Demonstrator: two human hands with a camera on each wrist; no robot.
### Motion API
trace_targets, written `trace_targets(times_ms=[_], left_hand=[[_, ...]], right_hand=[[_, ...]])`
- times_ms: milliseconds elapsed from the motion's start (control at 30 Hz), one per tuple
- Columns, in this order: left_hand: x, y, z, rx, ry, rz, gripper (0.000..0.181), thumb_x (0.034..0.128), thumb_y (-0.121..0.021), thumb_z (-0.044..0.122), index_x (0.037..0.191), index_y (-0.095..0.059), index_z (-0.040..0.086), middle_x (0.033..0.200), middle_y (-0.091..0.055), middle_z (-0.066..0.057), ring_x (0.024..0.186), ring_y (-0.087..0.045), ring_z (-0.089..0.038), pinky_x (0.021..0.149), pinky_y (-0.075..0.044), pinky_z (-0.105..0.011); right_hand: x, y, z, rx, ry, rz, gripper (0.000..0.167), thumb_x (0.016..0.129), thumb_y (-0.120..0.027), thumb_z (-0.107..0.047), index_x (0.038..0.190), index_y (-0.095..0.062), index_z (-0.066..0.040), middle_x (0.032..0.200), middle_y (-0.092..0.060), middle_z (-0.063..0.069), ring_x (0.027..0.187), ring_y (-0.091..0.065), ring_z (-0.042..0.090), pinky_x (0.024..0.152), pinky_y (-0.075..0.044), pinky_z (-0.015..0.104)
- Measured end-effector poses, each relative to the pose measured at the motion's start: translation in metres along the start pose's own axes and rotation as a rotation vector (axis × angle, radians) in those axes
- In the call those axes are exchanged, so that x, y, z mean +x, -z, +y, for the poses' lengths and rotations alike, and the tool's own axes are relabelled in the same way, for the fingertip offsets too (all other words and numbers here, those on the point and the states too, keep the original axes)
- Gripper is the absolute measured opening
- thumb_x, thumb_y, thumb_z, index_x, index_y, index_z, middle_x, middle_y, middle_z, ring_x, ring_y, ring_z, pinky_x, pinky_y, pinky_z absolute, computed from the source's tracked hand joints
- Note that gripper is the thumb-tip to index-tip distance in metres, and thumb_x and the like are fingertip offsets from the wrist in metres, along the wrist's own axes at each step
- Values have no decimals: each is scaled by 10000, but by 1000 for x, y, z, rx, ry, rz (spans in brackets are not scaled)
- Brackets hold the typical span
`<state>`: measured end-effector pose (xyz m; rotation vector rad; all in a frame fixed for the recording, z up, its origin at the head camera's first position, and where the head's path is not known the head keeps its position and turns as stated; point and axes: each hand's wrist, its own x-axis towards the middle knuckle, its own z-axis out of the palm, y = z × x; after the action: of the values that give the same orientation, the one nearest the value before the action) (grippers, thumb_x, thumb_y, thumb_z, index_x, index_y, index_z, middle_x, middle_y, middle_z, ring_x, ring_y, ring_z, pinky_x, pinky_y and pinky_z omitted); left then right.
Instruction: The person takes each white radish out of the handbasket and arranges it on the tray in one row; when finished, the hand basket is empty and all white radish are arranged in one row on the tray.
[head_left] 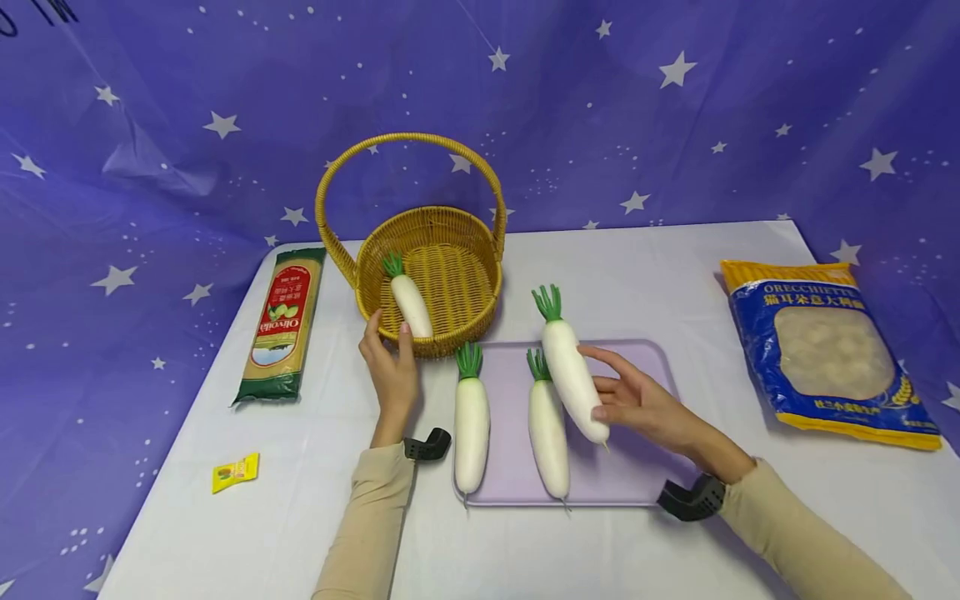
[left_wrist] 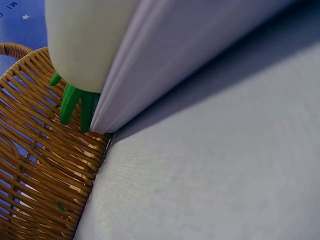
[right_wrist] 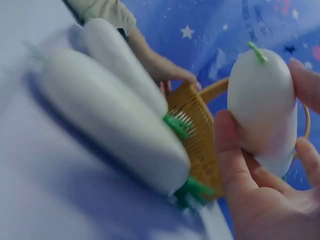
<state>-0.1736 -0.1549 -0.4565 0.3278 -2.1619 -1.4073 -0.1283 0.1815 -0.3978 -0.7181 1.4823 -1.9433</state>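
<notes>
My right hand (head_left: 645, 408) holds a white radish (head_left: 573, 375) with green leaves between thumb and fingers, raised over the lilac tray (head_left: 615, 492). In the right wrist view, its rounded root end (right_wrist: 262, 100) shows between the fingers. Two more radishes lie on the tray, a left radish (head_left: 472, 433) and a middle radish (head_left: 549, 442). At the tray's far left corner stands a wicker basket (head_left: 465, 329) with a tall handle, and one radish (head_left: 412, 307) lies inside. My left hand (head_left: 392, 375) grips the basket's near rim; the left wrist view leaves its fingers out.
A green-and-red pasta pack (head_left: 281, 325) lies left of the basket. Nearer the left edge is a small yellow packet (head_left: 236, 473). On the right lies a blue-and-yellow orecchiette bag (head_left: 828, 354). A starry purple cloth (head_left: 570, 108) hangs behind the white table.
</notes>
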Motion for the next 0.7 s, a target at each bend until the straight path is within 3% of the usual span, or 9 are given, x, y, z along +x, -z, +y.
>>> trace_targets(times_ms=[133, 267, 500, 700], left_hand=[[-1, 0, 0, -8, 7, -12, 531, 925, -446, 408, 1383, -293, 188, 1310, -300, -228, 1092, -405, -312, 902, -352, -453], [-2, 1, -1, 1, 17, -13, 522, 929, -432, 413, 1384, -285, 205, 1326, -284, -220, 1171, -385, -331, 957, -340, -486], [-1, 2, 0, 0, 7, -22, 524, 925, -434, 427, 1381, -285, 216, 1322, -283, -226, 1169, -388, -336, 954, -342, -489], [0, 1, -1, -5, -1, -24, 523, 926, -438, 416, 1383, -278, 216, 1331, -276, -214, 1193, -374, -336, 962, -335, -494]], right_hand=[[-32, 1, 14, -66, -15, 67, 738, 857, -505, 90, 1445, -95, -86, 1229, -537, 21, 1084, -560, 100, 841, -482, 237], [-49, -4, 26, -117, -33, 114, 738, 856, -516, 75, 1435, -75, -50, 1184, -521, 35, 1023, -589, 96, 803, -498, 246], [-60, -14, 38, -260, -82, 237, 717, 859, -553, 14, 1428, -123, -49, 1153, -367, 203, 970, -605, 71, 726, -502, 234], [-60, -19, 36, -412, -199, 413, 652, 845, -610, -83, 1386, -249, -40, 995, -510, 131, 806, -588, 23, 680, -476, 203]])
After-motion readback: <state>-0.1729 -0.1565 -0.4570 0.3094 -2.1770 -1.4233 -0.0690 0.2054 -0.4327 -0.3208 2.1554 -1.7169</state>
